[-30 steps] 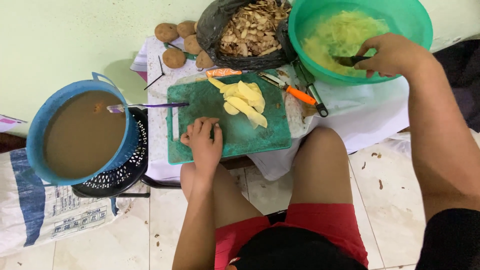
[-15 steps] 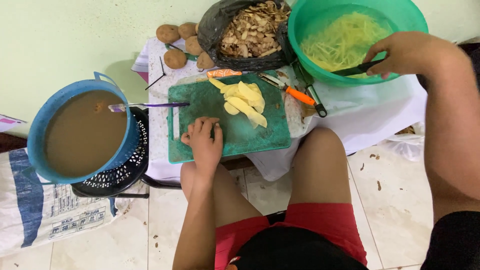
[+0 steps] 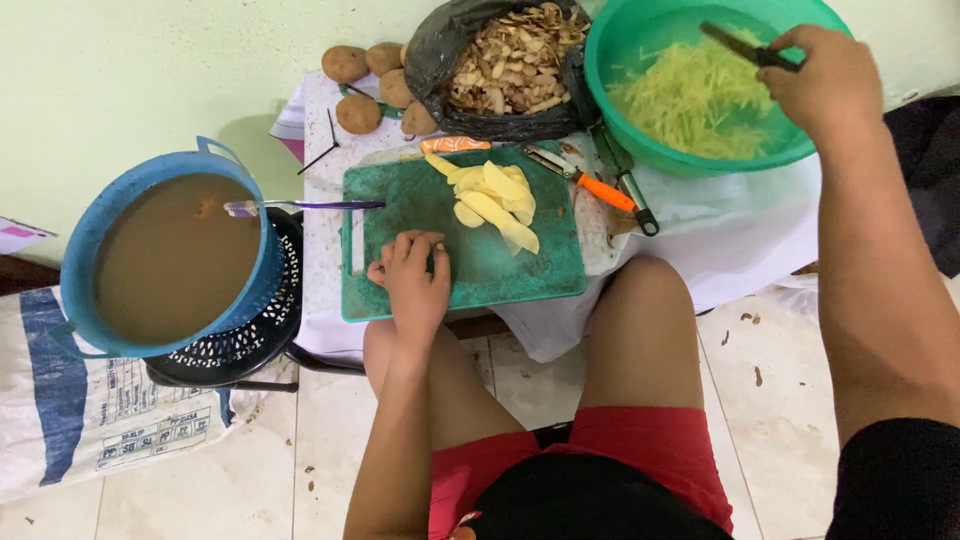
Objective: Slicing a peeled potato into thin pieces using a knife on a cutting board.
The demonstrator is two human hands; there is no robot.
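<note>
From my remote station I judge the step in hand to be the transfer of cut potato: the right hand (image 3: 825,80) holds a dark-handled knife (image 3: 745,45) over the green basin (image 3: 640,150) at the far right corner of the worktop (image 3: 740,230), above the pale potato strips (image 3: 690,95) inside it. Its fingers are curled tight round the handle, arm stretched forward and slightly raised.

The left hand (image 3: 415,275) rests palm-down on the green cutting board (image 3: 540,270) near its front left corner, fingers pressed together and bent at the knuckles, steadying the board. The potato slices (image 3: 495,200) lie stacked toward the board's far edge, just beside that hand but apart from it.

Next move, in my judgement, calls for bringing the blade to the slices and re-gripping them (the orange-handled peeler (image 3: 590,183) lies between board and basin, in the path). A blue bucket (image 3: 170,260) of brown water sits off the worktop's left edge.
</note>
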